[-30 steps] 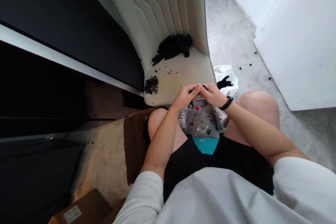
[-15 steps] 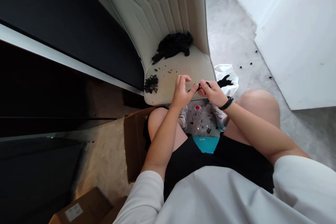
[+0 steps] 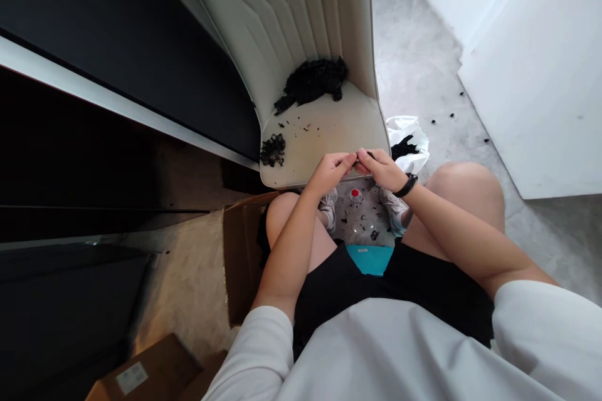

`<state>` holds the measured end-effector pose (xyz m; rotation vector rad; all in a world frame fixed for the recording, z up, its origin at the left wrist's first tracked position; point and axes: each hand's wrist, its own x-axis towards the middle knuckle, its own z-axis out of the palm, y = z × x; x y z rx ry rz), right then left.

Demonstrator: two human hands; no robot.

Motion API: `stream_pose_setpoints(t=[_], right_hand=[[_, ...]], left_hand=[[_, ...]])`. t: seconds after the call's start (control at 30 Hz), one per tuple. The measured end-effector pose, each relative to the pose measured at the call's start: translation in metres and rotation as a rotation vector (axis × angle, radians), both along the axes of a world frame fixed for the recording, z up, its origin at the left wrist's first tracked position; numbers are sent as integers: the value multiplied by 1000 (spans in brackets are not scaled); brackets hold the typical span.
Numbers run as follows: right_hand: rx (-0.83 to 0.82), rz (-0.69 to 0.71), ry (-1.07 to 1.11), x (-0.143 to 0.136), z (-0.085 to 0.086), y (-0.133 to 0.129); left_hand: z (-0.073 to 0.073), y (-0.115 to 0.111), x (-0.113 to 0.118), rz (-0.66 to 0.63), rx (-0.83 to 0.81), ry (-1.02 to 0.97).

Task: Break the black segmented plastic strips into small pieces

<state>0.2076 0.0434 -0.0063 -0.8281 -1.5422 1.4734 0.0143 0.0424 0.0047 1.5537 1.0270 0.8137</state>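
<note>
My left hand (image 3: 332,170) and my right hand (image 3: 380,169) meet at the fingertips above the front edge of the pale chair seat (image 3: 329,141). Both pinch a small black piece (image 3: 370,155), mostly hidden by the fingers. A large crumpled black heap (image 3: 313,80) lies at the back of the seat. At its left front corner is a small tangle of black curly scraps (image 3: 273,150). Tiny black crumbs are scattered between them. Right of the chair, a white plastic bag (image 3: 422,144) holds more black pieces (image 3: 404,147).
Between my shoes, a transparent container with a red cap (image 3: 355,193) and dark scraps are on the floor. A teal object (image 3: 370,259) is between my thighs. Cardboard boxes (image 3: 239,257) stand left; a white panel (image 3: 540,94) stands right.
The fingers of my left hand, raised and spread before, have come down and closed on the small black piece at my right fingertips. The view has shifted slightly.
</note>
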Motion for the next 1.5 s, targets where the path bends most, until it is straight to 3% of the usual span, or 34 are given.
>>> stream_pose_setpoints(t=[0.17,0.27,0.47,0.57,0.63,0.77,0.9,1.0,1.13,1.33,1.5], right_hand=[[-181,33,365,-5,3,0],[-249,41,478,-5,11,1],[-330,124,491,8,24,4],[-269,16,450,12,18,11],[-133,-90,309,17,12,17],[171,-173,-128,36,11,26],[490,-282,-468,59,19,27],[360,-220,-311,61,17,24],[145,-80,-153,38,7,14],[275,-176,-185,16,8,0],[331,-364,-388,53,13,14]], left_hand=[[-4,-3,-4,-23,-135,-248],[-3,-6,-2,-24,-192,-406],[-2,-11,1,-185,-212,-537],[-1,-14,-4,-237,-178,-610],[1,-14,-10,-195,-120,-631],[7,-4,-20,-22,96,-568],[2,9,-20,87,224,-477],[-7,12,-17,156,324,-269],[-16,14,-12,223,517,-57],[-23,14,-4,178,710,45],[-20,13,-3,161,720,148]])
